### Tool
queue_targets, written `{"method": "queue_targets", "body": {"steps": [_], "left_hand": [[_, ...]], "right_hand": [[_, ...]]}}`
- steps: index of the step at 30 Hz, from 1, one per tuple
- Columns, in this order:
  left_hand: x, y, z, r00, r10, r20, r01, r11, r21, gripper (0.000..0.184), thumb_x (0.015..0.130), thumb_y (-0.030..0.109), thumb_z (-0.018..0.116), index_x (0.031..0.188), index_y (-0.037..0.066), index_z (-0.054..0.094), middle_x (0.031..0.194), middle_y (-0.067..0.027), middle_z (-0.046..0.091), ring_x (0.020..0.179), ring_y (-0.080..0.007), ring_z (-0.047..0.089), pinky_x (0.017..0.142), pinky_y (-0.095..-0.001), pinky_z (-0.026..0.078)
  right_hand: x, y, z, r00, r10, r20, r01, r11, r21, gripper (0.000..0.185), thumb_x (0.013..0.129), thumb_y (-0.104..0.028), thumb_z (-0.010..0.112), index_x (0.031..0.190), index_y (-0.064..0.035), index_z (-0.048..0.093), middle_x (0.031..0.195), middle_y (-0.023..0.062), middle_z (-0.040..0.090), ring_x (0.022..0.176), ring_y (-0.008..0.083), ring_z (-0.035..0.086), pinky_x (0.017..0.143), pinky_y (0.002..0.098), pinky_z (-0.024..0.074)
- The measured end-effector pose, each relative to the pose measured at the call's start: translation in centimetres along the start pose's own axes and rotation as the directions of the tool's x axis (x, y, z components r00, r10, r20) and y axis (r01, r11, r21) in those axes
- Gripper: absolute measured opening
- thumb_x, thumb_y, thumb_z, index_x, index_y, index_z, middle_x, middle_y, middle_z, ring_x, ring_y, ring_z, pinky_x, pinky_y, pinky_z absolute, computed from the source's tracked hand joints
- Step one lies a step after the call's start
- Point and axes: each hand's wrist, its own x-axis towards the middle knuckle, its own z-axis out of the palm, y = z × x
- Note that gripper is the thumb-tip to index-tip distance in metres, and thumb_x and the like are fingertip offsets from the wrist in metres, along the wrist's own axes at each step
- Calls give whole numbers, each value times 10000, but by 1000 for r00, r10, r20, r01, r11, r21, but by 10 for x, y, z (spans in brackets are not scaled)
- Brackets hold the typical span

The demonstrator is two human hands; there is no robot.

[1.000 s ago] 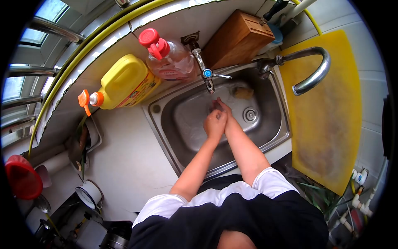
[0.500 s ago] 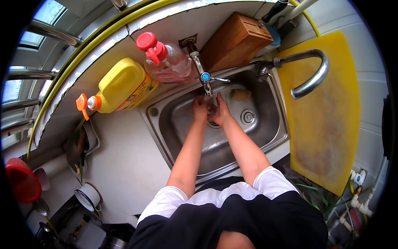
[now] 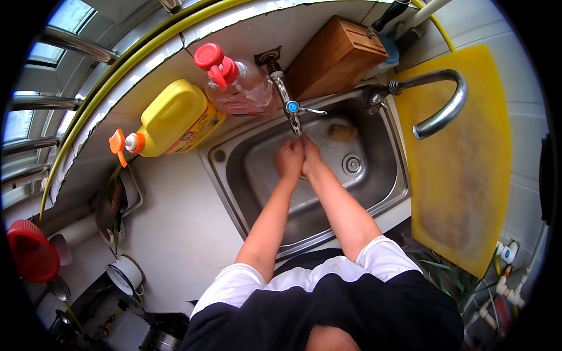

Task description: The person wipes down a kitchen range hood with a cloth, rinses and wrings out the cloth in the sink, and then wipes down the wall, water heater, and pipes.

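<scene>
Under the spout of the small chrome tap [image 3: 293, 108], my two hands press together over the steel sink [image 3: 243, 181]. My left hand [image 3: 288, 158] is closed, its fingers curled against my right hand [image 3: 311, 153]. The fingers of my right hand are mostly hidden behind the left one, and anything between the palms cannot be seen. A brownish sponge-like block [image 3: 343, 133] lies in the basin near the back wall, right of my hands. Beside it is a round drain strainer [image 3: 352, 165].
Left of the tap stand a clear bottle with a red cap [image 3: 240, 88] and a yellow jug [image 3: 175, 120]. A wooden knife block [image 3: 336, 58] is behind the sink. At the right, a curved faucet [image 3: 453, 108] juts out before a yellow board [image 3: 462, 175]. A white mug [image 3: 124, 275] sits lower left.
My hands were apart under the tap, palms facing. Now they have come together, and my left fingers have curled in against the right hand.
</scene>
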Motion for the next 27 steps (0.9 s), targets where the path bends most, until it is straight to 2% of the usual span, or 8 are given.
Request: {"method": "queue_targets", "body": {"steps": [5,7,9,10,12,15,20,27], "left_hand": [[47,-65,34,988,-157,-4,157,984,-85,316,844,347,667,924,44,706,896,-184,709,857,-357,681,750,-428,518],[42,-71,45,933,-359,-32,292,805,-517,303,823,278,723,988,26,700,954,-149,716,912,-277,673,809,-399,508],[18,-47,35,951,-300,77,285,748,-599,296,813,255,742,994,26,694,981,-128,711,926,-249,658,810,-389,504],[0,-31,25,956,-234,178,292,680,-672,293,803,232,761,999,27,688,1007,-108,705,940,-221,643,810,-380,499],[-28,-20,21,993,33,110,26,869,-495,282,805,274,757,944,37,693,932,-119,714,875,-234,667,771,-367,501],[-58,30,-6,990,-29,140,58,976,-208,233,812,269,747,844,44,693,741,-65,646,705,-143,584,652,-313,467],[-13,3,9,997,52,-48,-51,998,22,395,861,407,616,830,22,699,786,-214,680,775,-413,664,658,-441,498],[44,-64,42,990,-131,-55,116,969,-220,348,877,343,623,978,15,684,893,-196,696,793,-350,672,742,-435,507]], "right_hand": [[-18,-1,20,991,-121,-57,132,957,257,317,960,-448,578,1017,-137,610,865,23,631,825,198,619,777,360,508],[-19,-16,10,992,-116,-44,123,961,246,395,947,-459,595,1163,-129,587,1070,69,643,982,260,628,853,409,502],[-23,-29,3,979,201,-32,-195,971,140,441,940,-452,608,1232,-127,550,1227,103,587,1095,336,597,929,464,476],[-20,-25,0,988,154,7,-152,966,210,483,913,-474,632,1237,-128,542,1202,112,566,1062,371,589,897,485,497],[-26,-26,6,989,117,87,-131,977,171,439,894,-482,651,1163,-144,576,1105,79,594,969,304,587,818,436,477],[-9,-13,3,999,30,41,-38,981,189,340,911,-441,636,1039,-128,613,913,58,615,708,239,550,644,338,442],[-3,-1,0,1000,3,26,-5,997,71,253,968,-377,548,896,-138,588,770,12,559,670,165,548,585,325,444],[-35,-16,27,993,-47,-104,61,990,130,342,918,-457,591,1022,-134,634,954,10,654,836,143,592,713,378,464]]}}
